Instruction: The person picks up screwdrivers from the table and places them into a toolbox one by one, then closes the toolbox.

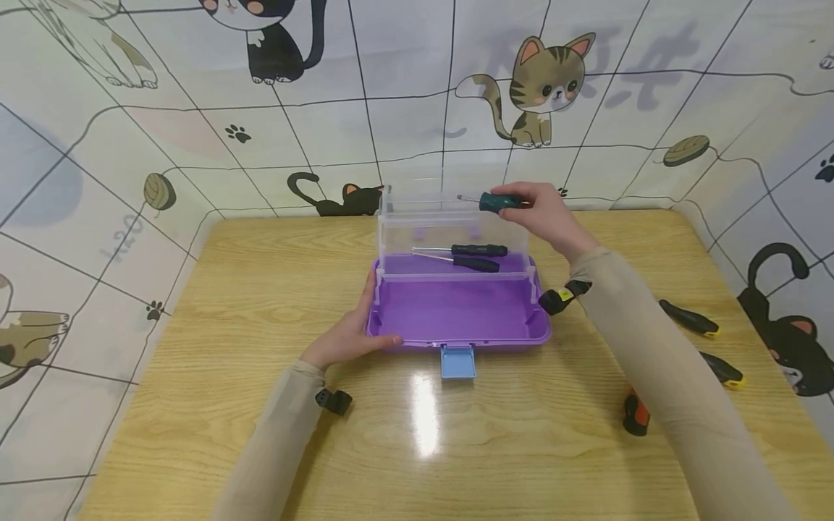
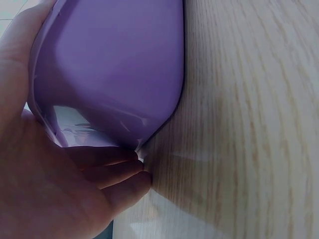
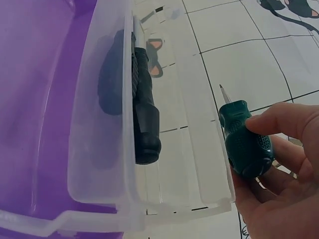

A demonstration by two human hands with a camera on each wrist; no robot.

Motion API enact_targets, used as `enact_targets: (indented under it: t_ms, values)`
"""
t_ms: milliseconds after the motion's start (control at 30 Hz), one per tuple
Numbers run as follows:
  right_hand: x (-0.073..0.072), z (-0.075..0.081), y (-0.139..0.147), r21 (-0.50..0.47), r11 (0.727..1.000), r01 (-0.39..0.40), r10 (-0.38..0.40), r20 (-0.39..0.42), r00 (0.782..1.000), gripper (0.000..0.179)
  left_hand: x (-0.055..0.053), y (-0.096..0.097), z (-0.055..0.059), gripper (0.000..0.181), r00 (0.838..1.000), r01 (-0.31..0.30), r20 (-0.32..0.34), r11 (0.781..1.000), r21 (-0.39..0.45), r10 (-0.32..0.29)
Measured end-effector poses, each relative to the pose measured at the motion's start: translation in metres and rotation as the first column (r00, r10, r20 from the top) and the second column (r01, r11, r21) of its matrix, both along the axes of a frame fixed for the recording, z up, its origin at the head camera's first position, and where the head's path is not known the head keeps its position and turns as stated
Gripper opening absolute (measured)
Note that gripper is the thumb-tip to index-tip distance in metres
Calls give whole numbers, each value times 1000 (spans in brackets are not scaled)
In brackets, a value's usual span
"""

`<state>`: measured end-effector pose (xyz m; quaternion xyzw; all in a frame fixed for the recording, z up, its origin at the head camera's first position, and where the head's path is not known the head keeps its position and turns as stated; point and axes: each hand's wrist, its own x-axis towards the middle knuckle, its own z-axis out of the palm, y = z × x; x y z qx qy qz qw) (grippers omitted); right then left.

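Note:
A purple toolbox point(image 1: 459, 311) stands on the table with its lid up and its blue latch point(image 1: 458, 362) hanging at the front. At its left front corner, my left hand point(image 1: 345, 336) rests spread against it, thumb along the front and straight fingers along the end wall point(image 2: 124, 59). My right hand point(image 1: 544, 213) pinches a short green-handled screwdriver point(image 3: 245, 139) over the back right of a clear tray point(image 1: 452, 226). The screwdriver's metal tip points left in the head view. Two black-handled screwdrivers point(image 1: 478, 250) lie in the tray below.
Right of the box on the wooden table point(image 1: 274, 289) lie two black-and-yellow-handled tools point(image 1: 691, 318) and an orange-and-black handle point(image 1: 635, 414), the latter partly hidden by my right sleeve. A cat-patterned cloth point(image 1: 404, 79) rises behind the table.

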<state>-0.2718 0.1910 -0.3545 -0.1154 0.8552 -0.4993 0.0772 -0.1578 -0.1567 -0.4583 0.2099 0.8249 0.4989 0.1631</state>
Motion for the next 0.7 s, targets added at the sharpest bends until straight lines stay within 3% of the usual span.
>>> enact_targets:
  t_ms: [200, 500, 700]
  values:
    - [-8, 1, -2, 6, 1000, -7, 7, 6, 1000, 40, -1, 1, 0, 127, 1000, 3, -7, 1000, 8, -3]
    - [-24, 5, 0, 93, 986, -137, 138, -8, 990, 37, -1, 0, 0, 127, 1000, 7, -13, 1000, 3, -7]
    - [-31, 7, -4, 108, 980, -170, 169, 21, 985, 39, -1, 0, -2, 127, 1000, 9, -10, 1000, 4, -9]
